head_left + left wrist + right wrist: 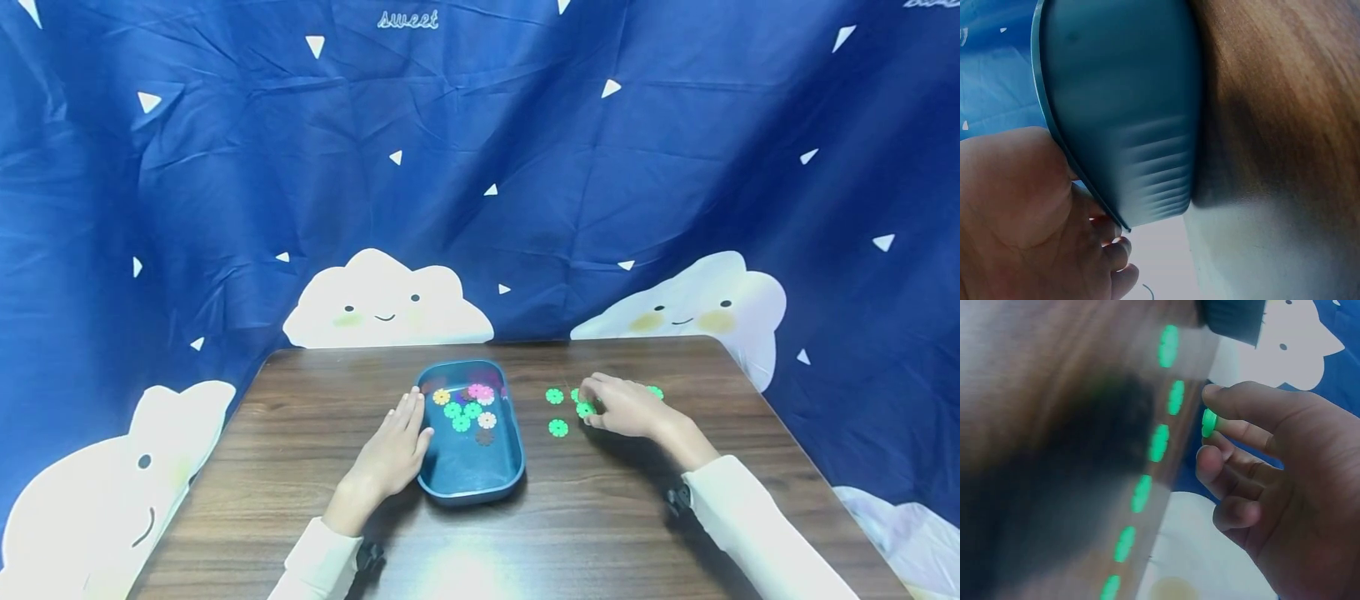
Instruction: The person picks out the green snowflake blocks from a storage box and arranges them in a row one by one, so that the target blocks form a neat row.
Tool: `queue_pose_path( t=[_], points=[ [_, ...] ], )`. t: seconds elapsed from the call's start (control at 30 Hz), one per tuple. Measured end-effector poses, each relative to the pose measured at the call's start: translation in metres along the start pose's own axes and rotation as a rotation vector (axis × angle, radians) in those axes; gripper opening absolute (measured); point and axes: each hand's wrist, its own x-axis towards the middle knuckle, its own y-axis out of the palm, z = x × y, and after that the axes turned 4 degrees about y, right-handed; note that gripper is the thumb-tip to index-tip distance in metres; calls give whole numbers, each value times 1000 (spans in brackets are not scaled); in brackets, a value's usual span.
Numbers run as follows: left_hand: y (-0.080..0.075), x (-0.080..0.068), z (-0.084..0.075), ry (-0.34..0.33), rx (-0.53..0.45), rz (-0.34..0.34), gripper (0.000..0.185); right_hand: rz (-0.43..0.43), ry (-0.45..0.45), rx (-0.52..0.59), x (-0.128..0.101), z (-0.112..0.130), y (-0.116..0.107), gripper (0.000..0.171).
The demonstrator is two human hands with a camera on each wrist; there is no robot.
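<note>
A blue plastic tray [468, 475] stands on the table, with several notched, flower-shaped plastic discs in green, pink, orange, white and brown inside. Along its left rim lies my left hand [393, 446], fingers straight and together; the left wrist view has the palm [1022, 206] against the rim of the tray [1122, 112]. To the right of the tray, my right hand [626, 406] pinches a green flower-shaped disc [1209, 422] between thumb and fingertips, raised off the table. Several more green discs [1160, 442] lie in a row beneath it, partly hidden by the hand in the head view.
The brown wooden table [315, 417] has a far edge against a blue curtain [480, 150] printed with white clouds and triangles. One green disc [558, 427] lies nearer the front, between the tray and my right hand.
</note>
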Motion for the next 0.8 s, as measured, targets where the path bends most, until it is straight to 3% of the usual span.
queue_pose_path(
  t=[0.37,0.8],
  points=[
    [2,-1,1,-5,-11,4,62,34,18,50,-7,-10,30,25],
    [2,-1,2,-1,-10,-5,63,4,18,27,-5,-13,37,25]
  ],
)
